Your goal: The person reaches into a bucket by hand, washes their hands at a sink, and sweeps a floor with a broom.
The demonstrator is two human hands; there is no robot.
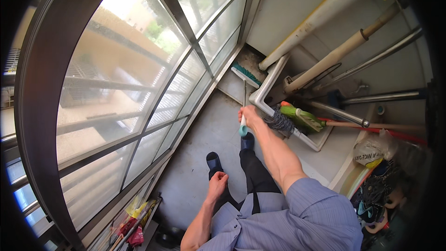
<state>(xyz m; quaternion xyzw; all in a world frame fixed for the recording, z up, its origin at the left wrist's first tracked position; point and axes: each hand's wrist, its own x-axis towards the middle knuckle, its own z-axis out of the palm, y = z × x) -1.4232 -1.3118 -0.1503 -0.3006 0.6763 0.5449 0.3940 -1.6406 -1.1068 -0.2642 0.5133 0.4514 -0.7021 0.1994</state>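
Observation:
My right hand grips the pole of a scrub brush just above its pale teal end loop. The brush head, white with teal bristles, rests in the corner on a light raised slab. My left hand is held low over my left leg, fingers curled in, with nothing visible in it. Beside the brush is a white mop sink. A grey string mop hangs over the sink's rim, and a green broom-like head lies in the basin.
Framed glass panes line the left side. Pipes and metal poles slant along the right wall. A plastic bag and mixed items sit at lower right. A rack of packets stands at lower left; grey floor lies between.

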